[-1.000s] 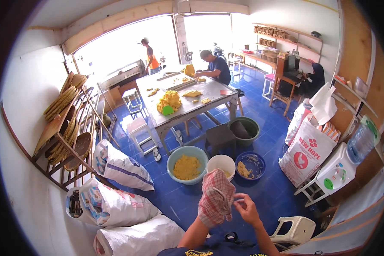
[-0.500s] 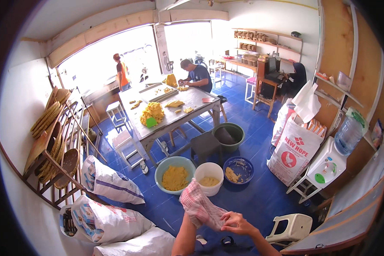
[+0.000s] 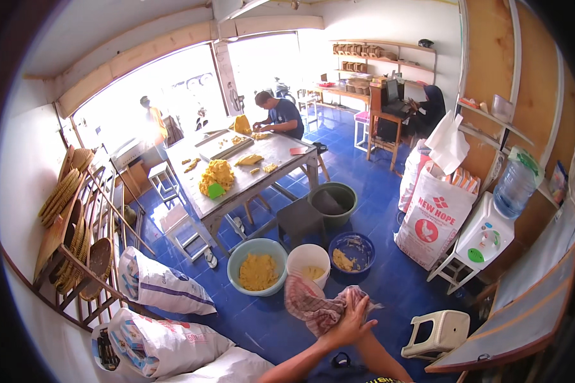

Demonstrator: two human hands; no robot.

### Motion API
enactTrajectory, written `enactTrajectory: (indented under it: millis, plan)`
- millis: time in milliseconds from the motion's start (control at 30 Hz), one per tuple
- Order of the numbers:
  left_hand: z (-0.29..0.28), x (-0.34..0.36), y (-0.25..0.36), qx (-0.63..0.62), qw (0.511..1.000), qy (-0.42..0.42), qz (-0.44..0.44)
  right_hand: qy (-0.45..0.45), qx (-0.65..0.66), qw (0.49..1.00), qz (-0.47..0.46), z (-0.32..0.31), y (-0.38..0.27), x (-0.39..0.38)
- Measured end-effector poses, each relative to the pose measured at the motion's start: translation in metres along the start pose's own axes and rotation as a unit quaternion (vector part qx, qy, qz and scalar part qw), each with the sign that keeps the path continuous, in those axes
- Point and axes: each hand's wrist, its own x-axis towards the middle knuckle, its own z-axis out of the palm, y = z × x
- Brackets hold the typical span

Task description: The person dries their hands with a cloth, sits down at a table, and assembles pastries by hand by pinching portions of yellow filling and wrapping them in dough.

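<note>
A red-and-white checked cloth (image 3: 306, 307) is bunched between my two hands, low in front of me. My left hand (image 3: 346, 327) lies across the cloth and presses it against the other hand. Behind it, my right hand (image 3: 365, 322) is mostly covered by the left hand and the cloth, so its fingers are hard to make out. Part of the cloth hangs out to the left, overlapping the front of a white bucket (image 3: 298, 258) with yellow stuff inside.
A pale green basin (image 3: 233, 271) of yellow dough and a blue basin (image 3: 369, 255) stand beside the bucket. Beyond, a co-worker (image 3: 284, 118) sits at a table (image 3: 236, 195) with yellow dough. White sacks (image 3: 172, 290) lie left; a cream stool (image 3: 450, 329) stands right.
My left hand has moved right, across onto my right hand, and the cloth has bunched between them. The right hand no longer pinches the cloth's edge in plain view. The standing person has turned.
</note>
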Motion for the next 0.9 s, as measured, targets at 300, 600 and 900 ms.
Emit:
enactTrajectory:
  millis: [300,600,900]
  plan:
    - [-0.015,-0.001,-0.040,-0.249,0.907,0.076,-0.331,-0.245,-0.403,0.830,0.299,-0.068,0.014,0.025]
    - [0.003,-0.030,-0.111,-0.361,0.857,0.188,-0.316,-0.221,-0.662,0.700,-0.154,-0.005,0.024,-0.041]
    - [0.008,-0.029,-0.120,-0.435,0.841,0.124,-0.297,-0.179,-0.445,0.871,0.111,-0.077,0.040,-0.014]
